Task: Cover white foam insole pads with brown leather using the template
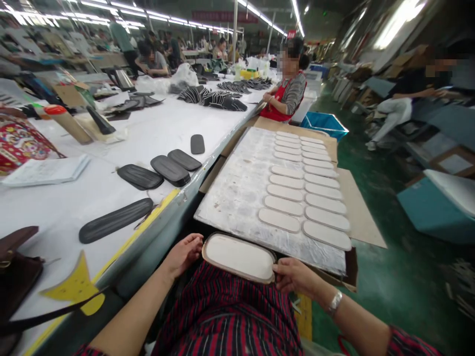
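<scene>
An oval white panel [239, 257] with a brown rim is held level in front of my body, just off the near edge of a grey board. My left hand [184, 254] pinches its left end. At the opposite end, my right hand [293, 276] grips it between thumb and fingers. Similar oval panels [325, 218] lie in two columns on the board [226, 198]. To the left, on the white table, sit stacks of dark oval pieces [170, 169] and one longer dark piece [116, 220].
The white table [148, 133] has a yellow strip along its edge. A yellow fish-shaped cutout [72, 283] and a brown bag [18, 267] lie at its near left. A person in a red apron [284, 91] stands beyond the board, by a blue bin [323, 123].
</scene>
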`<state>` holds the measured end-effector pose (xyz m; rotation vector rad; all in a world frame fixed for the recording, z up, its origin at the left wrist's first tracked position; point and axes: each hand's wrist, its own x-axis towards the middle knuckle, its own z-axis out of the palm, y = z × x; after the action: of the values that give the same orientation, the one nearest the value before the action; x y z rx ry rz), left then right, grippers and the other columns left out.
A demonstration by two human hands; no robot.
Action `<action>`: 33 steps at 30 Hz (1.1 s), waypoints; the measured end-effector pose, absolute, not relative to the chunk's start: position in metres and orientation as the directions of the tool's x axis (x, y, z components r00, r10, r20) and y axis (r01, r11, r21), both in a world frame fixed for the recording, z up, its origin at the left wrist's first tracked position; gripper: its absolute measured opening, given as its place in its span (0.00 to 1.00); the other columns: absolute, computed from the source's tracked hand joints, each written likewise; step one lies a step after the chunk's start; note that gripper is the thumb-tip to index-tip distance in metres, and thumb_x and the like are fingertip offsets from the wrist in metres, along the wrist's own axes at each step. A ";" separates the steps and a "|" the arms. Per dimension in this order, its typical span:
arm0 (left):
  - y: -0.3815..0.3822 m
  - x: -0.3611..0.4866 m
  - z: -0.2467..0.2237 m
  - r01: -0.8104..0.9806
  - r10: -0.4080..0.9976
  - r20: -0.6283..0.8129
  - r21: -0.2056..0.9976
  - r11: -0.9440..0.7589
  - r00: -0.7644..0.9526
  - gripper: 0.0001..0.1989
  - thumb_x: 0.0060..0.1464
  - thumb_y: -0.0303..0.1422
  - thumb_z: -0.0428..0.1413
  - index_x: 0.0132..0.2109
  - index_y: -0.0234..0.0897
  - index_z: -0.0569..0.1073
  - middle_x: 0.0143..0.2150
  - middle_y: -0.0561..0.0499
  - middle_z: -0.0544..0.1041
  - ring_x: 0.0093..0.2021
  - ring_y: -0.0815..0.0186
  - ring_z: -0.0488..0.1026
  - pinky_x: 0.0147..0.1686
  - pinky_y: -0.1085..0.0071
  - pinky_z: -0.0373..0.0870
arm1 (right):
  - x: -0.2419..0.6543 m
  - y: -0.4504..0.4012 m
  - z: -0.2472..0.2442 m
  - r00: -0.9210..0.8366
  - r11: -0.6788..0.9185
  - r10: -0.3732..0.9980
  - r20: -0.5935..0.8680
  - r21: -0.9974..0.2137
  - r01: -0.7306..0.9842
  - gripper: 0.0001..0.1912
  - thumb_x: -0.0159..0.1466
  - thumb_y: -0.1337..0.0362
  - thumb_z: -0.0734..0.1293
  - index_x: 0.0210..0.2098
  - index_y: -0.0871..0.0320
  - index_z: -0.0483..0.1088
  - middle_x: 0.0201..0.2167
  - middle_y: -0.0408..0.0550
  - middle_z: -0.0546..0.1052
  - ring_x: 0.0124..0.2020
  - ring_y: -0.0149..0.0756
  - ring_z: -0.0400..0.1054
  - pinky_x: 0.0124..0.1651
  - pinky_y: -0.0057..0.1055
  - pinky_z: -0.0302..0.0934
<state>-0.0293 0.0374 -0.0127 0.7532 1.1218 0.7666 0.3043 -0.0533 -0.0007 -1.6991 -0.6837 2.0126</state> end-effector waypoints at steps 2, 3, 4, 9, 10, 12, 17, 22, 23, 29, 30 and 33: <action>0.042 -0.022 -0.029 -0.151 0.786 -0.502 0.800 0.581 0.361 0.20 0.43 0.44 0.59 0.37 0.35 0.65 0.26 0.57 0.67 0.23 0.75 0.66 0.25 0.78 0.65 | 0.307 -0.055 -0.005 -0.203 -0.798 0.597 -0.776 -0.601 -0.045 0.16 0.53 0.54 0.67 0.26 0.60 0.61 0.19 0.42 0.72 0.20 0.29 0.70 0.23 0.24 0.63; 0.043 -0.018 -0.033 -0.143 0.774 -0.497 0.798 0.585 0.392 0.20 0.42 0.45 0.60 0.36 0.35 0.64 0.25 0.57 0.66 0.22 0.76 0.65 0.24 0.78 0.65 | 0.309 -0.055 -0.006 -0.217 -0.803 0.591 -0.777 -0.593 -0.066 0.16 0.54 0.54 0.68 0.26 0.60 0.61 0.19 0.42 0.72 0.20 0.29 0.70 0.23 0.23 0.63; 0.045 -0.016 -0.035 -0.134 0.759 -0.497 0.793 0.594 0.420 0.21 0.41 0.45 0.60 0.35 0.35 0.63 0.24 0.58 0.65 0.21 0.77 0.64 0.23 0.79 0.64 | 0.310 -0.055 -0.008 -0.229 -0.808 0.586 -0.777 -0.583 -0.087 0.16 0.54 0.54 0.68 0.26 0.61 0.61 0.20 0.42 0.71 0.21 0.30 0.70 0.23 0.23 0.63; 0.063 -0.017 -0.022 0.034 0.656 -0.556 0.775 0.631 0.510 0.19 0.41 0.40 0.62 0.31 0.36 0.61 0.19 0.62 0.62 0.14 0.80 0.56 0.14 0.83 0.56 | 0.312 -0.052 -0.006 -0.239 -0.845 0.532 -0.813 -0.527 -0.089 0.16 0.53 0.55 0.68 0.27 0.61 0.62 0.21 0.43 0.72 0.22 0.31 0.72 0.24 0.24 0.65; 0.067 -0.018 -0.016 0.119 0.632 -0.581 0.777 0.618 0.512 0.18 0.42 0.40 0.61 0.31 0.36 0.60 0.18 0.62 0.62 0.13 0.79 0.55 0.13 0.83 0.56 | 0.311 -0.050 -0.004 -0.223 -0.852 0.520 -0.824 -0.519 -0.070 0.16 0.53 0.54 0.68 0.26 0.61 0.62 0.21 0.43 0.72 0.22 0.32 0.72 0.24 0.25 0.65; 0.073 -0.018 -0.005 0.300 0.593 -0.632 0.768 0.566 0.499 0.18 0.43 0.42 0.59 0.32 0.38 0.59 0.18 0.62 0.62 0.13 0.77 0.56 0.12 0.82 0.57 | 0.308 -0.046 0.001 -0.179 -0.858 0.509 -0.842 -0.512 -0.035 0.16 0.53 0.55 0.68 0.25 0.60 0.61 0.21 0.43 0.72 0.22 0.33 0.72 0.24 0.25 0.65; 0.077 -0.020 0.000 0.533 0.620 -0.643 0.750 0.391 0.450 0.18 0.46 0.48 0.54 0.35 0.39 0.61 0.19 0.61 0.63 0.15 0.72 0.61 0.12 0.78 0.60 | 0.294 -0.049 0.003 -0.010 -0.800 0.597 -0.802 -0.596 0.059 0.15 0.54 0.56 0.66 0.23 0.58 0.58 0.16 0.40 0.70 0.19 0.32 0.70 0.21 0.26 0.63; 0.078 -0.026 -0.010 0.613 0.835 -0.292 0.787 -0.067 0.466 0.30 0.47 0.46 0.54 0.53 0.37 0.59 0.45 0.45 0.70 0.45 0.58 0.69 0.41 0.63 0.69 | 0.293 -0.067 -0.008 0.134 -0.543 0.840 -0.526 -0.813 0.211 0.14 0.55 0.56 0.65 0.24 0.57 0.57 0.14 0.36 0.65 0.15 0.27 0.62 0.19 0.24 0.56; 0.078 -0.021 -0.007 0.635 0.854 -0.194 0.749 -0.189 0.483 0.32 0.47 0.46 0.53 0.56 0.37 0.57 0.50 0.42 0.67 0.51 0.56 0.65 0.47 0.60 0.65 | 0.295 -0.068 -0.008 0.150 -0.464 0.885 -0.440 -0.857 0.226 0.13 0.55 0.56 0.65 0.27 0.57 0.58 0.17 0.37 0.65 0.17 0.27 0.62 0.21 0.24 0.57; 0.073 0.063 0.028 0.487 0.596 0.049 0.526 -0.698 0.802 0.26 0.51 0.41 0.52 0.56 0.37 0.62 0.54 0.45 0.67 0.55 0.60 0.61 0.56 0.61 0.53 | 0.295 -0.041 0.014 0.067 -0.127 0.992 -0.108 -0.819 0.559 0.15 0.57 0.62 0.65 0.44 0.58 0.67 0.38 0.49 0.70 0.34 0.32 0.65 0.38 0.31 0.61; 0.073 0.078 0.030 0.473 0.554 0.005 0.513 -0.716 0.833 0.25 0.51 0.40 0.53 0.55 0.36 0.63 0.53 0.45 0.68 0.54 0.59 0.62 0.55 0.61 0.55 | 0.294 -0.034 0.018 0.008 -0.073 0.996 -0.088 -0.767 0.638 0.12 0.58 0.64 0.63 0.42 0.58 0.69 0.36 0.48 0.71 0.35 0.33 0.65 0.40 0.31 0.60; 0.076 0.109 0.030 0.497 0.498 -0.141 0.494 -0.713 0.855 0.23 0.49 0.35 0.53 0.53 0.35 0.66 0.49 0.45 0.73 0.49 0.58 0.68 0.50 0.63 0.60 | 0.290 -0.021 0.024 -0.124 0.064 0.990 -0.062 -0.592 0.803 0.10 0.61 0.68 0.59 0.36 0.57 0.72 0.30 0.46 0.73 0.34 0.32 0.65 0.40 0.29 0.58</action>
<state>0.1090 0.0759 0.0297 2.4988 0.7257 0.0035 0.2898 -0.0211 0.0235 -1.7914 -1.9886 0.7145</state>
